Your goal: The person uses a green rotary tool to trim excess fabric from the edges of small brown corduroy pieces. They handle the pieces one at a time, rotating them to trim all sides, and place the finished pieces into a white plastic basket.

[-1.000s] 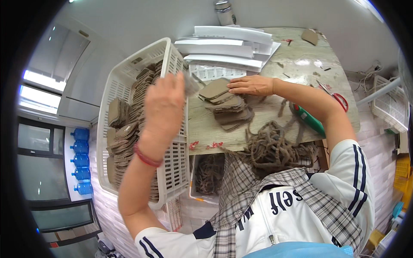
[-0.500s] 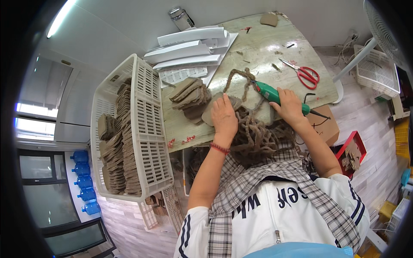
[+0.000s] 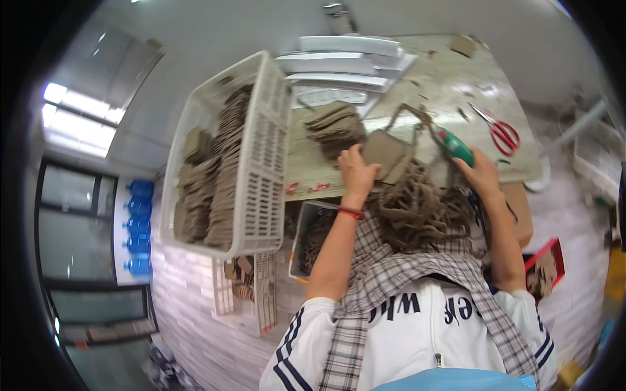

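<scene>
My left hand [image 3: 356, 172] is at the left edge of a flat brown pad with rounded corners [image 3: 386, 154], its thumb and fingers apart. Whether the thumb touches the pad's edge is hard to tell. My right hand [image 3: 481, 174] is closed around a green corded hand tool [image 3: 454, 147] with a red part near its tip, pointing up and left. Shaggy brown cord [image 3: 411, 203] hangs in a tangled heap over the table's front edge, and one strand loops up past the tool tip. A stack of similar brown pads [image 3: 336, 125] lies left of my left hand.
A white slatted crate [image 3: 264, 156] of stacked brown pads stands at the left. Red-handled scissors [image 3: 504, 135] lie on the table [image 3: 424, 72] at the right, papers [image 3: 352, 62] at the back. Below are a bin [image 3: 301, 242] and a red box [image 3: 553, 260].
My left hand has moved off the pad's top to its left edge, uncovering it. My right hand still holds the tool. The whole view has shifted and blurred slightly.
</scene>
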`<state>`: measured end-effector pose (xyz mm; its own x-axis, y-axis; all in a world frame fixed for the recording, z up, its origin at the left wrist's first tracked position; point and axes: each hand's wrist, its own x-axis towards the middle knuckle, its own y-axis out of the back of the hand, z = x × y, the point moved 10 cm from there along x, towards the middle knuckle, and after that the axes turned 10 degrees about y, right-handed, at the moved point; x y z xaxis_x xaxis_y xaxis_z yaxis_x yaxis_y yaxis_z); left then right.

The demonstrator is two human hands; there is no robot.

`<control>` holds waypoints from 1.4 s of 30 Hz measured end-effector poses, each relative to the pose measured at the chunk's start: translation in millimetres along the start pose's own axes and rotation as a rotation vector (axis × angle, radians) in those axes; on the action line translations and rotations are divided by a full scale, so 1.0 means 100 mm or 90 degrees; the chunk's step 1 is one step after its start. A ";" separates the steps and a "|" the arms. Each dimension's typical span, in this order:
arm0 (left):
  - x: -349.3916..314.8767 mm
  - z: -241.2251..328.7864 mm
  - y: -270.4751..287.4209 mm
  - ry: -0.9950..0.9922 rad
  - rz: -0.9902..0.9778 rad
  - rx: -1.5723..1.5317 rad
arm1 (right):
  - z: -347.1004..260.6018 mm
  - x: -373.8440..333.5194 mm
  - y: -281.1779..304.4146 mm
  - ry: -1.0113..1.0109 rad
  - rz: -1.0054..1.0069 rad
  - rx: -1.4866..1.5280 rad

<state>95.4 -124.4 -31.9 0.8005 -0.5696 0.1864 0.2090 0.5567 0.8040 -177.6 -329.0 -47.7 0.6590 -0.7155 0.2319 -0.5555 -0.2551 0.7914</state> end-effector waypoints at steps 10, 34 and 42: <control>-0.08 -0.35 -0.11 0.245 -0.085 -0.593 | -0.44 -0.70 0.55 -0.145 -0.023 0.323; -0.31 0.82 -0.14 0.341 -0.169 -1.422 | -1.20 -1.07 0.34 -0.090 0.013 0.560; -0.40 0.92 -0.21 0.342 -0.177 -1.446 | -1.19 -1.07 0.37 -0.088 0.034 0.549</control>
<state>7.6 -168.8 -3.9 0.5957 -0.7813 -0.1865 0.0496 0.2676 -0.9623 -208.3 -184.0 24.3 0.5843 -0.7991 0.1415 -0.8110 -0.5815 0.0648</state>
